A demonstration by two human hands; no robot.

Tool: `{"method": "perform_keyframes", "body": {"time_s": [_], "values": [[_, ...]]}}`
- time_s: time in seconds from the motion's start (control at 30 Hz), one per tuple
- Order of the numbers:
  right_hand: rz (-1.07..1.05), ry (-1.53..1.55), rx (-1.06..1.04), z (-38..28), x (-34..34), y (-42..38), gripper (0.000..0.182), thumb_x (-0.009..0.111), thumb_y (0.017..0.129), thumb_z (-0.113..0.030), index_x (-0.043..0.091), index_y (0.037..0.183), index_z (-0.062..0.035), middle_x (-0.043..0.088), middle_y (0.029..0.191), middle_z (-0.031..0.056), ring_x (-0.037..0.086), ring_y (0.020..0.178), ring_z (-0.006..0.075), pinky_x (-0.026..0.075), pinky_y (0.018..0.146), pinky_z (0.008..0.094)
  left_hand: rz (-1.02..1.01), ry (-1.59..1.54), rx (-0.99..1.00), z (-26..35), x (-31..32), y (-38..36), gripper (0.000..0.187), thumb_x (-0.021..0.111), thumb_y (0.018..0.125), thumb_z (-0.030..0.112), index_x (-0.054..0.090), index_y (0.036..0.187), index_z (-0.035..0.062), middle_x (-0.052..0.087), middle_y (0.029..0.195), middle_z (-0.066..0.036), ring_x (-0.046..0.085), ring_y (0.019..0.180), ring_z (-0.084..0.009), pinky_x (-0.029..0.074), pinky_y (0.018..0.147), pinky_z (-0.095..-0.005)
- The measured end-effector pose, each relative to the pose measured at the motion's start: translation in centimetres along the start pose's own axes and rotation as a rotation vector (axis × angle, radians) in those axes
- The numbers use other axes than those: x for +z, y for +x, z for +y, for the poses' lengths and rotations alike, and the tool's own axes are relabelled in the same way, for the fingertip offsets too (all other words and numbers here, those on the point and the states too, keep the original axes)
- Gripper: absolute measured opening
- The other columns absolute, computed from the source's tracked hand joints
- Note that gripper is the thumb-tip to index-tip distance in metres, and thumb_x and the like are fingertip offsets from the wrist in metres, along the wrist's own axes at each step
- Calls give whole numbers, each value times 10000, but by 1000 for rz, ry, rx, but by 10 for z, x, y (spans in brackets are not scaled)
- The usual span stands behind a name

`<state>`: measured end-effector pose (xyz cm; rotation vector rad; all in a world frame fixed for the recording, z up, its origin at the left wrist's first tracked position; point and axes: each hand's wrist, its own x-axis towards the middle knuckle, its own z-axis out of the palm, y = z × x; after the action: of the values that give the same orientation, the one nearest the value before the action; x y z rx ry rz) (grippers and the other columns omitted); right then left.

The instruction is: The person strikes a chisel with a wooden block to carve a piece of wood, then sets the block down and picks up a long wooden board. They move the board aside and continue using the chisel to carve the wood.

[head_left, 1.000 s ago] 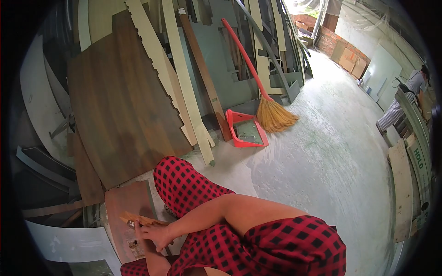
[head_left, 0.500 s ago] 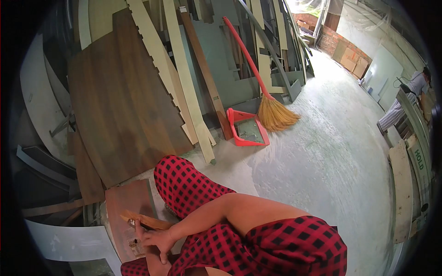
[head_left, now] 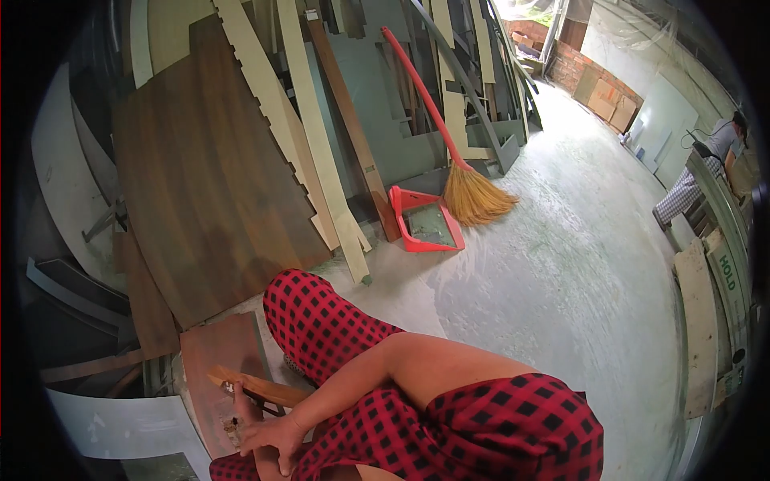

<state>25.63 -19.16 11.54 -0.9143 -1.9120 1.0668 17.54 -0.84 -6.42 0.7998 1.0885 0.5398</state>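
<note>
A narrow orange-brown wooden piece (head_left: 281,392) with a dark edge lies over a reddish-brown board (head_left: 216,349) at the lower left. My left hand (head_left: 243,401) is at the near side of this piece, a finger raised against it; its grip is mostly hidden. Across my left forearm lies my right hand (head_left: 277,437), fingers spread and holding nothing visible. A worn, flaky patch (head_left: 233,429) shows on the board beside my left hand. Red-and-black checked cloth (head_left: 329,321) covers my legs.
Ahead, a brown panel (head_left: 208,176) and long strips lean together. A red dustpan (head_left: 425,219) and straw broom (head_left: 477,196) stand on the floor. Another person (head_left: 690,180) bends at the far right behind stacked boards (head_left: 698,321). A pale curved sheet (head_left: 128,421) lies lower left.
My right hand has slid down along my left forearm, away from the wooden piece, uncovering more of it. The whole view has shifted slightly.
</note>
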Motion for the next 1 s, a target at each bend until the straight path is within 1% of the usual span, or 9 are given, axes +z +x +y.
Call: {"method": "perform_keyframes", "body": {"time_s": [0.07,0.13,0.3,0.37,0.5,0.67,0.83,0.87,1.0], "values": [[-3,-9,128,-1,-7,-6,943,818,475,-309,420,1293,-60,361,1288,177,328,1238,366,294,1034,436,27,-27,-43,-7,3,-6,456,643,773,365,543,1085,48,580,973,-68,569,889,-247,452,812,-382],[41,-157,229,20,-12,-7,954,824,464,-325,424,1286,-51,365,1284,179,344,1226,370,316,1024,424,71,237,378,-17,25,-43,463,647,766,373,546,1087,54,582,986,-68,561,906,-240,443,827,-383],[66,-205,351,17,-16,-7,946,818,471,-322,423,1286,-49,361,1287,184,347,1231,369,340,1009,422,30,153,202,-3,20,-28,466,631,774,396,542,1087,62,575,1007,-74,554,923,-239,433,839,-383],[40,-121,89,16,-1,-3,927,805,476,-290,419,1284,-48,364,1278,187,368,1216,361,346,998,419,16,111,109,2,12,-20,468,623,778,408,540,1088,66,572,1017,-77,551,931,-239,428,844,-382],[3,111,-8,11,5,4,919,848,462,-314,447,1251,-67,413,1254,169,414,1181,360,349,992,440,15,74,8,4,10,-12,463,610,786,424,540,1083,75,572,1010,-80,552,919,-238,431,833,-380],[10,-141,287,-7,-24,-18,918,770,499,-185,376,1321,-73,360,1282,194,397,1189,365,367,970,448,-15,-33,-173,16,22,-33,501,647,765,401,542,1118,62,582,1021,-84,557,913,-244,452,800,-399],[192,-365,394,66,-22,-16,950,705,563,-96,241,1392,-100,353,1270,201,412,1145,402,398,924,468,-385,-101,64,-3,-16,21,515,617,793,362,510,1147,3,575,1057,-127,581,923,-277,481,799,-423],[356,-444,420,71,-20,-16,959,682,579,-74,199,1407,-111,348,1264,204,411,1135,416,409,908,465,-386,-102,65,-5,-17,24,515,617,793,362,510,1147,3,575,1057,-127,581,923,-277,481,799,-423],[315,-473,651,41,-44,-25,990,720,582,-113,186,1415,-142,281,1309,195,325,1212,399,348,966,481,-101,-143,67,21,12,6,485,600,811,317,502,1161,-5,579,1087,-130,579,989,-279,477,849,-405]]}}
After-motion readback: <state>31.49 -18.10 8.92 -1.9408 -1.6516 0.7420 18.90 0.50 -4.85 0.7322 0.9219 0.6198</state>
